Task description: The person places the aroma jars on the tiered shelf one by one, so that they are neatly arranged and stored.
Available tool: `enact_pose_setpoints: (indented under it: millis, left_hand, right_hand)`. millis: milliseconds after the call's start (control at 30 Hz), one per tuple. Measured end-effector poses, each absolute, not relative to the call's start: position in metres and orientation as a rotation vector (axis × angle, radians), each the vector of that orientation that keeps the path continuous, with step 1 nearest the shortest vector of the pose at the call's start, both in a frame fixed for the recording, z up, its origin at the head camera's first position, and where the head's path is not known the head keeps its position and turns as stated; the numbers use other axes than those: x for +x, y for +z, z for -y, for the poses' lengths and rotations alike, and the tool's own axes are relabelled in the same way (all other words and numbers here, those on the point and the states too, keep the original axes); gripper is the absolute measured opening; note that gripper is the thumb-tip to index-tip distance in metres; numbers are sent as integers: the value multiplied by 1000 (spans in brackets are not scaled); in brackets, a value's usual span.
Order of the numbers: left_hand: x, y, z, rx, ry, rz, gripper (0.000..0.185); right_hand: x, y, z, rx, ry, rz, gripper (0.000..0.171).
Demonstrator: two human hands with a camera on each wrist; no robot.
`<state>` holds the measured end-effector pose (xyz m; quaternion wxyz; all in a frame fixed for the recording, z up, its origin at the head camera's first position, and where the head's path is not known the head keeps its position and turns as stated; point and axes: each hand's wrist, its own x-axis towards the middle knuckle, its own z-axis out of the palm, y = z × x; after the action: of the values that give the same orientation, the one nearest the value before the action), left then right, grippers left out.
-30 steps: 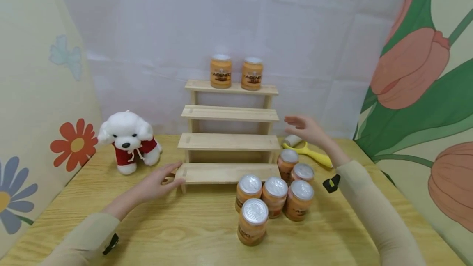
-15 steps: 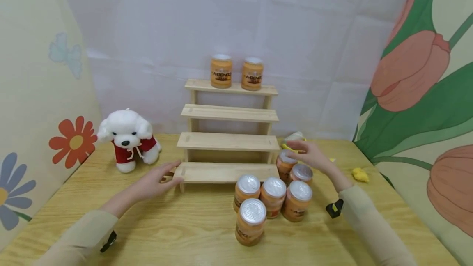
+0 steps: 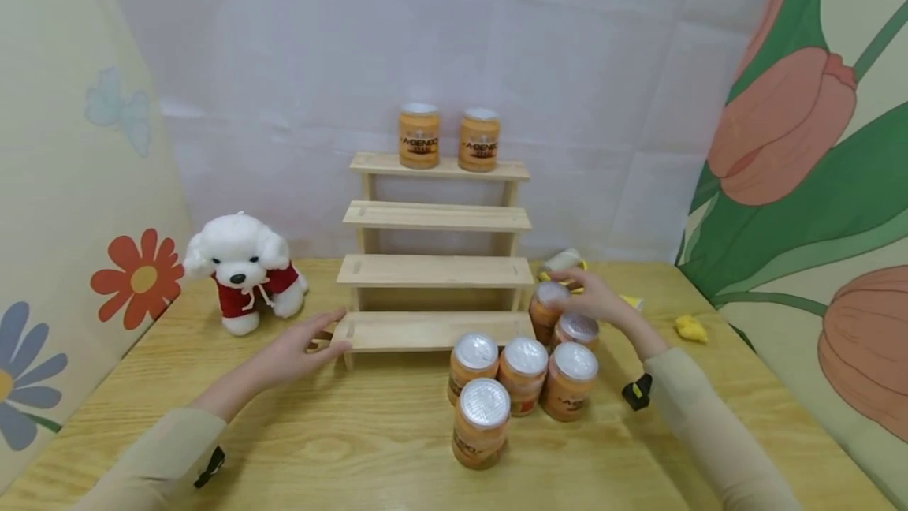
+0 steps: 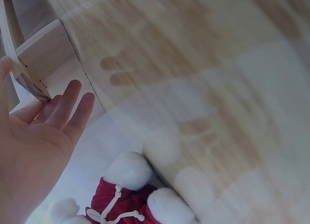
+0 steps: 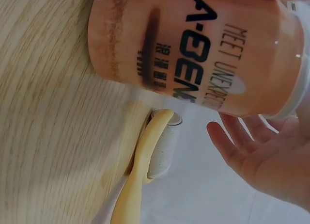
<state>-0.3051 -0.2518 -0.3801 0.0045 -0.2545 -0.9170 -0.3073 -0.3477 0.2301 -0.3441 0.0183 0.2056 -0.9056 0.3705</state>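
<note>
Several orange jars with silver lids (image 3: 523, 369) stand clustered on the wooden table (image 3: 355, 448), in front of a four-step wooden rack (image 3: 433, 270). Two more jars (image 3: 418, 136) sit on the rack's top step. My right hand (image 3: 592, 298) reaches over the rearmost jar (image 3: 548, 304). In the right wrist view that jar (image 5: 193, 54) fills the frame and the fingers (image 5: 242, 146) lie spread beside it, not curled round it. My left hand (image 3: 319, 337) rests with straight fingers against the left end of the bottom step (image 4: 43, 49).
A white plush dog in a red top (image 3: 241, 270) sits left of the rack. A yellow-handled roller (image 5: 155, 151) lies behind the jars, and a small yellow object (image 3: 690, 328) lies right. Flowered panels wall in both sides and a white sheet hangs behind.
My right hand came down from beside the rack's right post to the rearmost jar. The left hand stayed at the bottom step.
</note>
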Motion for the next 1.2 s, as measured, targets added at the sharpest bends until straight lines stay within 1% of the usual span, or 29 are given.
enact_pose_setpoints:
  millis: [367, 433, 567, 633, 933, 1200]
  left_hand:
    - [-304, -381, 251, -812, -946, 2856, 65]
    - [-304, -381, 251, -814, -949, 2853, 65]
    - [-303, -380, 251, -807, -961, 2853, 66]
    - [-302, -380, 251, -802, -961, 2856, 66]
    - [-301, -378, 252, -802, -946, 2862, 66]
    - [-302, -379, 253, -810, -932, 2861, 66]
  right_hand:
    - [-357, -349, -233, 645, 1052, 2777, 60]
    - [-356, -349, -233, 634, 1051, 2809, 64]
    - [-353, -346, -233, 504, 1062, 2941, 77]
    - [-353, -345, -232, 437, 1053, 2993, 80]
    - [-354, -343, -229, 390, 1025, 3011, 69]
    - [-352, -343, -228, 411, 1056, 2891, 62]
